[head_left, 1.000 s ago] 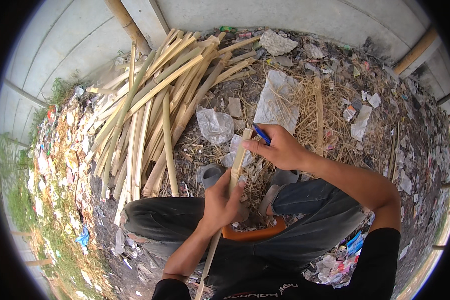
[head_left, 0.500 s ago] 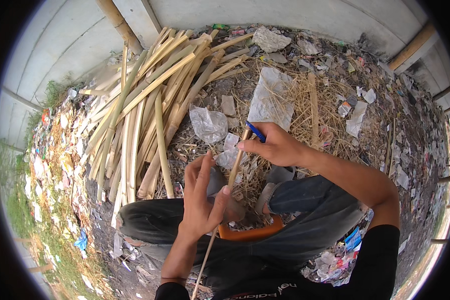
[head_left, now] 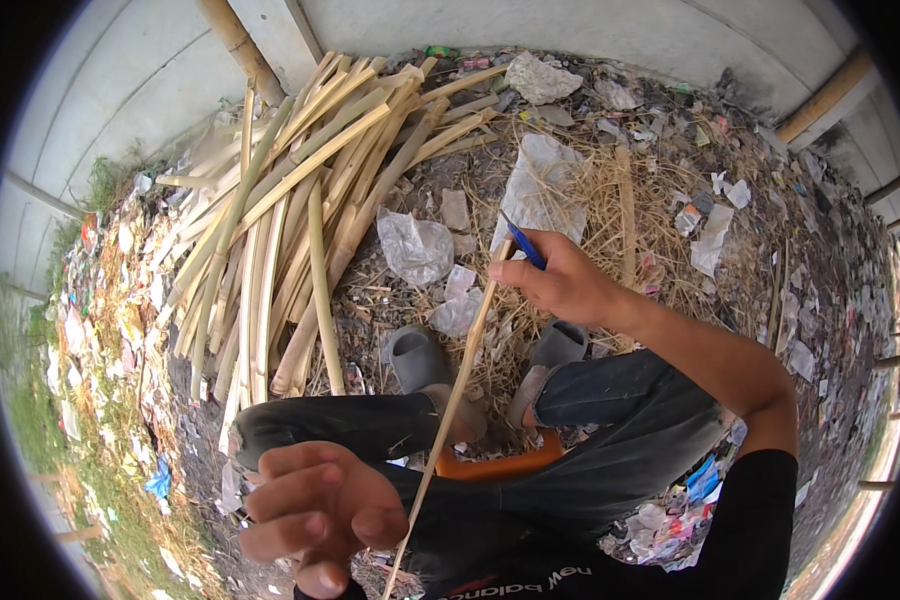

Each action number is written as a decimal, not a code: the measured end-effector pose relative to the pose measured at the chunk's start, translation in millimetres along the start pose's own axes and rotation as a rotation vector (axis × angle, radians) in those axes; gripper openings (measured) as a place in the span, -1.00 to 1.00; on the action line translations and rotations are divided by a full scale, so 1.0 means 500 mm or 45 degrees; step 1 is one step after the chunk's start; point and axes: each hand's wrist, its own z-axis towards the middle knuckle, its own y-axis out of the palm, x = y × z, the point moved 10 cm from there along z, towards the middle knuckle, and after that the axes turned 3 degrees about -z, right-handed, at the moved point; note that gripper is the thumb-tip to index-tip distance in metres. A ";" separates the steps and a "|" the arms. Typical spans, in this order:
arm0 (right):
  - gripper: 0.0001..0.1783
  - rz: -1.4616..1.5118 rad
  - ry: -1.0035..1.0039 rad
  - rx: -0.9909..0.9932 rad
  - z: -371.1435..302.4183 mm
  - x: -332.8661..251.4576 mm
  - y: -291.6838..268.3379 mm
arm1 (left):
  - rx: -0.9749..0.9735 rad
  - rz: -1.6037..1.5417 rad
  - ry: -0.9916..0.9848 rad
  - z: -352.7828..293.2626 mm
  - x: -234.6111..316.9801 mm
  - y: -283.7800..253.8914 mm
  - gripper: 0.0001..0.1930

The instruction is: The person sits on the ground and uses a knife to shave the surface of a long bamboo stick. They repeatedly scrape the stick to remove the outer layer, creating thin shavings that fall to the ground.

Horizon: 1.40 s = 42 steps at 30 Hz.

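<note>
My right hand [head_left: 568,283] is closed around a small blue knife [head_left: 525,246], its thin dark tip pointing up and left. The thumb of that hand also presses on the upper end of a long, thin bamboo strip [head_left: 459,395]. From there the strip slants down across my lap to the lower edge of the view. My left hand [head_left: 325,510] is raised at the lower left, fingers apart and loosely bent, with nothing in it. It is beside the strip's lower part; whether they touch I cannot tell.
A big pile of split bamboo lengths [head_left: 315,190] lies at the far left. Plastic bags [head_left: 415,248], paper scraps and dry straw [head_left: 600,220] litter the ground. Grey clogs [head_left: 420,358] are on my feet, and an orange object [head_left: 500,460] sits between my legs. A pale wall [head_left: 610,40] stands behind.
My left hand has come off the bamboo strip and moved down and left toward me. My right hand has shifted slightly right, still with the knife and strip.
</note>
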 end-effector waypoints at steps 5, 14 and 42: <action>-0.68 0.152 0.020 0.119 0.009 0.005 -0.045 | -0.789 -0.598 -1.221 -0.268 -0.173 0.230 -0.19; -0.66 -0.446 -0.307 0.499 0.002 -0.050 -0.109 | -0.590 -0.949 -1.740 -0.376 -0.130 0.257 -0.31; -0.48 -0.992 -0.328 0.293 -0.021 -0.063 -0.013 | -0.515 -0.931 -1.715 -0.402 -0.145 0.243 -0.33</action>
